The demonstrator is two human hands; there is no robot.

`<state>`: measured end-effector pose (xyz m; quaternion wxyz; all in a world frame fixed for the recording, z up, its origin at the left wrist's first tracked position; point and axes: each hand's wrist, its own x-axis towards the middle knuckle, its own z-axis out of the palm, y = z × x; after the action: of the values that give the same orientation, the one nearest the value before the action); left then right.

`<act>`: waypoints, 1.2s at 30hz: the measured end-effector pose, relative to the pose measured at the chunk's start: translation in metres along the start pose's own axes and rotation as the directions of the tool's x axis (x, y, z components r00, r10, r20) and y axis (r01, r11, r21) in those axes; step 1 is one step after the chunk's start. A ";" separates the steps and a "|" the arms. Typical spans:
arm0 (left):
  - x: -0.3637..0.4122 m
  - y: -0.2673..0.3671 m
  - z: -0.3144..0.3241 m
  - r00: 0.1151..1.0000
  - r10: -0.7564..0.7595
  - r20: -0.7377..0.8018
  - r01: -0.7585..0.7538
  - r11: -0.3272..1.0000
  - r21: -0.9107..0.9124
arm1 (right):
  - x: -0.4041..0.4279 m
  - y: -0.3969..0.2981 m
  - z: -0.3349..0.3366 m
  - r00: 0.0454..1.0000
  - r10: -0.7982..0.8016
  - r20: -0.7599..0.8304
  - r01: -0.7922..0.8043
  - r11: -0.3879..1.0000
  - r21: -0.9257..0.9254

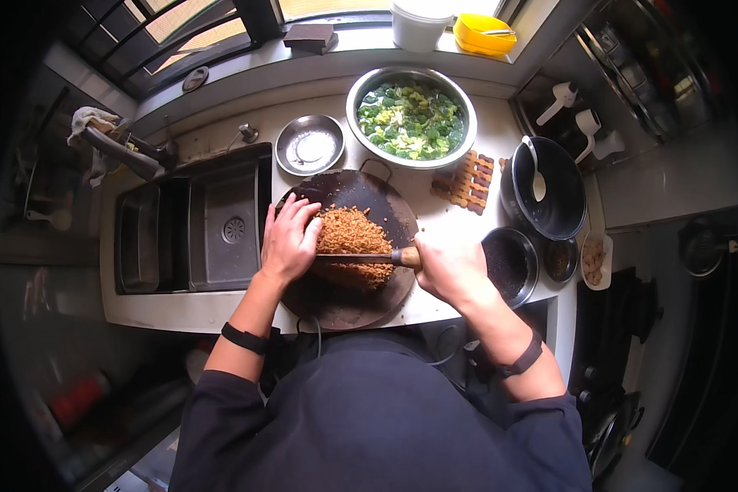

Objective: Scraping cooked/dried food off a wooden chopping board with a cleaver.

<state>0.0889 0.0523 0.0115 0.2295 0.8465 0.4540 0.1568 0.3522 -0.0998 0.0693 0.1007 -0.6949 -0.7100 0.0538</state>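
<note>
On a round dark chopping board (344,312) lies a heap of chopped brown food (352,230), finely crumbled. A knife or cleaver (363,258) crosses the heap, its spine upward and its cutting edge hidden. Its wooden handle (409,257) is gripped in my right hand (452,267). My left hand (290,241) rests at the heap's left side, fingers spread towards the back; its thumb is beside the food. Whether this hand touches the blade's tip cannot be told. Crumbs lie about the board's back and right parts.
A steel bowl of chopped greens (411,123) and a smaller metal bowl (310,144) stand behind the board. Left is a sink (221,234) with a faucet (123,150). To the right are a wooden trivet (467,181), a dark pot (550,212) with a ladle, and a bowl of dark contents (507,264).
</note>
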 end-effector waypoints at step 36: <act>0.002 0.051 0.003 0.994 0.108 0.006 -0.108 0.986 0.128 | -0.030 0.037 0.041 0.997 0.078 -0.011 -0.078 0.997 0.009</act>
<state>0.1268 0.0292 0.0364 0.1656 0.8828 0.4166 0.1401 0.3794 -0.1261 0.0198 0.1054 -0.7220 -0.6814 0.0566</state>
